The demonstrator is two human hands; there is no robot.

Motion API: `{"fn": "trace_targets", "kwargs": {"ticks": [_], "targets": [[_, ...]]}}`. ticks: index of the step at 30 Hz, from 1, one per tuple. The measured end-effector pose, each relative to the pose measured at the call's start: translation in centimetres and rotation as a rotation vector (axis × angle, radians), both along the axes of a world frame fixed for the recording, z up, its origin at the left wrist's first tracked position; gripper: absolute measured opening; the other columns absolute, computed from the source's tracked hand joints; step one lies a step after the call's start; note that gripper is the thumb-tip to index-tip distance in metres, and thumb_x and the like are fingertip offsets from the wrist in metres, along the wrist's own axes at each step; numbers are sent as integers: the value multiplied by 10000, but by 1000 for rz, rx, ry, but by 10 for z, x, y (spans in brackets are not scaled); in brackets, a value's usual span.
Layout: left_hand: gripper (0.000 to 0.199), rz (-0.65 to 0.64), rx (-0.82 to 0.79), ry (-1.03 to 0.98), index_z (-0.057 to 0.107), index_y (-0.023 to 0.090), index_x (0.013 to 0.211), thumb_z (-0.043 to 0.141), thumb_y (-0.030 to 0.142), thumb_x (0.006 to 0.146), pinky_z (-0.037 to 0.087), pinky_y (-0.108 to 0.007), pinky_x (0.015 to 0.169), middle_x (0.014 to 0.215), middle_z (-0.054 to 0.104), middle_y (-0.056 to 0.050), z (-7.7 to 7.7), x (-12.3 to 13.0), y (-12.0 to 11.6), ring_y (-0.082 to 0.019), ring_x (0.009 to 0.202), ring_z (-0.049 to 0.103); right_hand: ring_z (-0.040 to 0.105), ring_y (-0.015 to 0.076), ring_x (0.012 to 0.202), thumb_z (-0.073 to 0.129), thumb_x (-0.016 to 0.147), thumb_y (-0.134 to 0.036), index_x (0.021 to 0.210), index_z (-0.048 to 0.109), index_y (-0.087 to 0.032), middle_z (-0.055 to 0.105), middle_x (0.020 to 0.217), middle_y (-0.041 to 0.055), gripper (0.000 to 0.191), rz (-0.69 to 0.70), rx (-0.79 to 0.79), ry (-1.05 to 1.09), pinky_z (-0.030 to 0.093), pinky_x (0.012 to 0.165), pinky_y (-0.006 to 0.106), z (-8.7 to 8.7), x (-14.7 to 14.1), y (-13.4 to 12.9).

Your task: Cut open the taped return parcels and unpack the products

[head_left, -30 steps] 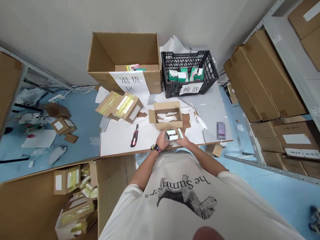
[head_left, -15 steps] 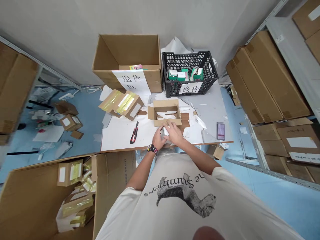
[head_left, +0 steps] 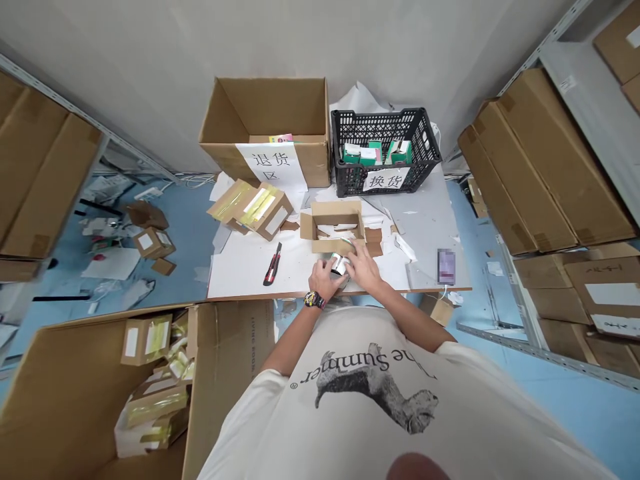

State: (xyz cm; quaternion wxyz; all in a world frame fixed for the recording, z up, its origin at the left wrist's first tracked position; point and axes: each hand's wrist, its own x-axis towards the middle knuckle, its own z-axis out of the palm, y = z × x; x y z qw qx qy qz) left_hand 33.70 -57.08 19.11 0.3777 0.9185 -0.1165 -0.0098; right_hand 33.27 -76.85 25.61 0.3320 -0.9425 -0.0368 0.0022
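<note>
My left hand is closed around the left side of a small white-and-green box just above the table's front edge. From the other side, my right hand has its fingers bent against the same box, near a thin green-edged part at its top. Fingers cover much of this box, and its lower end looks dark. Directly beyond my hands stands an open cardboard carton with torn white paper inside. A red-and-black box cutter lies to the left on the white tabletop.
A large carton and a black plastic crate with green-and-white boxes stand at the back. Taped cardboard boxes lie left of the open carton. A phone rests at right. Below left is a big carton of parcels.
The small box has come into clearer view between my hands, its white and green sides now showing. My right fingers have risen toward its top. The whole view has shifted slightly.
</note>
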Motion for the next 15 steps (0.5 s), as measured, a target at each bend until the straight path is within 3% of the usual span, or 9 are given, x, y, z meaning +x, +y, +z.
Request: {"fn": "trace_targets", "kwargs": {"ticks": [3, 6, 11, 15], "targets": [[635, -143, 15, 32, 727, 329, 1521, 832, 620, 966, 561, -395, 918, 1096, 664, -117, 6, 0, 8, -350, 1104, 662, 559, 371, 1559, 721, 1068, -367, 1434, 719, -196, 510, 1770, 194, 405, 4, 50, 74, 482, 1302, 564, -8, 2, 5], [606, -263, 8, 55, 730, 335, 1514, 797, 636, 993, 558, -417, 966, 1100, 678, -121, 17, 9, 20, -359, 1121, 647, 634, 341, 1503, 707, 1045, -290, 1568, 653, -175, 652, 1642, 199, 539, 74, 96, 205, 502, 1278, 523, -17, 5, 7], [557, -335, -6, -12, 779, 275, 1286, 914, 632, 880, 516, -536, 1161, 1371, 684, -170, 35, 27, 29, -410, 1291, 622, 670, 320, 1431, 602, 1010, -158, 1550, 675, -166, 712, 1559, 178, 545, 111, 97, 166, 543, 1211, 471, -23, 3, 11], [422, -425, -80, 65, 742, 278, 1208, 898, 531, 909, 536, -535, 1202, 1414, 714, -147, 37, 33, 28, -382, 1344, 655, 711, 273, 1271, 476, 1052, -113, 1476, 698, -223, 752, 1403, 124, 491, 86, 136, 37, 580, 1094, 396, -21, -2, 8]]}}
